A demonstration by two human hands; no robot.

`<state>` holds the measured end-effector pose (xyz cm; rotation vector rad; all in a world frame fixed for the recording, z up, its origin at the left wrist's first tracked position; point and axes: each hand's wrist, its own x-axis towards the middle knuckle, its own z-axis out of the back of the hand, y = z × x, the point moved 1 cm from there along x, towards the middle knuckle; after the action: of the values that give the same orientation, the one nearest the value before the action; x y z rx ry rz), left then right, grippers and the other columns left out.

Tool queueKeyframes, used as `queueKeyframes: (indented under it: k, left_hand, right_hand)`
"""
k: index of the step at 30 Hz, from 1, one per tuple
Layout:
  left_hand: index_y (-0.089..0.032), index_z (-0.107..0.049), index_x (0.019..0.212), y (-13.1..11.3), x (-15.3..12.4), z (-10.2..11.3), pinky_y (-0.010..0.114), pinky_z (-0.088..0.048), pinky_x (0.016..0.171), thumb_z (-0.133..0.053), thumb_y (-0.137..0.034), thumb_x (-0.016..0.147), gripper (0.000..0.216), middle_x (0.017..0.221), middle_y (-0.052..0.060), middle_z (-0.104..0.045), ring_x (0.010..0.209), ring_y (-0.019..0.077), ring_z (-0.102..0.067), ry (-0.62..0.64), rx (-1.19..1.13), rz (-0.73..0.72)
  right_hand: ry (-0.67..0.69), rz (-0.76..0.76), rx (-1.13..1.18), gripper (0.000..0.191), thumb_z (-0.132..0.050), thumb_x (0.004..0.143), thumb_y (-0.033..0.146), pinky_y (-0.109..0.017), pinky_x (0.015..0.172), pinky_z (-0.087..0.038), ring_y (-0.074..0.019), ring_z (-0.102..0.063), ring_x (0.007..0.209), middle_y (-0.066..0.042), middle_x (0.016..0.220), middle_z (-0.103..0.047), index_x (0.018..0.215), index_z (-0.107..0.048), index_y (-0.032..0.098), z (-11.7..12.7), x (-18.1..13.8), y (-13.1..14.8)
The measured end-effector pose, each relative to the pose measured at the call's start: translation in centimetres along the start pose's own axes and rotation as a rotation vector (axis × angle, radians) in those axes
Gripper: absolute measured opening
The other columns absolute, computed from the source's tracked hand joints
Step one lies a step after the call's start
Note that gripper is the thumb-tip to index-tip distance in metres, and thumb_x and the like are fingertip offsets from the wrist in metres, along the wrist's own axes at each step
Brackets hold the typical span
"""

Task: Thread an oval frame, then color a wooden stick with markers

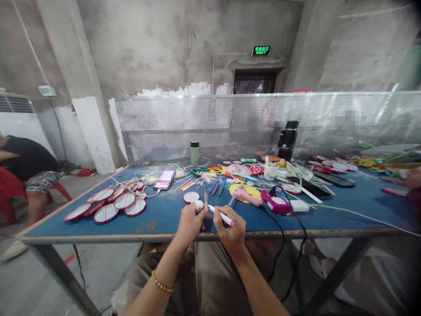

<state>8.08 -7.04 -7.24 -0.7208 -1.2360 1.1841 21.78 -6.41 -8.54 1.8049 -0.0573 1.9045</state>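
My left hand (190,223) is closed near the front edge of the blue table (164,215), pinching a thin wooden stick (205,198) that stands upright, with a small white piece (198,204) against its fingers. My right hand (231,228) is closed on a white pen with a pink end (222,216); its tip points at the stick. A round red-and-white disc (191,196) lies just beyond my left hand.
Several red-rimmed discs (110,205) lie at the left. A pink glue gun (247,196), a magenta device (275,203) with black cables, sticks, cups, a green bottle (194,153) and a perforated metal screen (230,123) fill the middle and back. A person sits at far left (29,171).
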Motion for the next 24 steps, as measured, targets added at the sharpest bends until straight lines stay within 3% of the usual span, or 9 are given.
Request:
queueKeyframes:
  k: [9,24]
  left_hand:
    - [-0.02,-0.055,0.064,0.24,0.05,-0.1,0.021,-0.033,0.041,-0.058,-0.032,0.081,0.021,0.04,-0.007,-0.05,0.034,0.0107,-0.046,-0.018,-0.014,-0.014]
    - [-0.02,-0.056,0.067,0.15,0.05,-0.03,0.021,-0.032,0.039,-0.057,-0.035,0.082,0.021,0.043,-0.007,-0.053,0.032,0.0092,-0.043,-0.007,-0.022,-0.013]
  right_hand:
    - [0.061,0.042,-0.009,0.012,-0.056,0.091,0.013,-0.025,0.065,-0.051,-0.0132,-0.064,0.065,-0.002,0.074,-0.068,0.09,-0.066,0.019,-0.07,0.0,0.1]
    - [0.024,0.018,0.009,0.012,-0.056,0.091,0.014,-0.025,0.062,-0.05,-0.0128,-0.063,0.062,-0.001,0.071,-0.067,0.087,-0.066,0.019,-0.01,0.08,0.17]
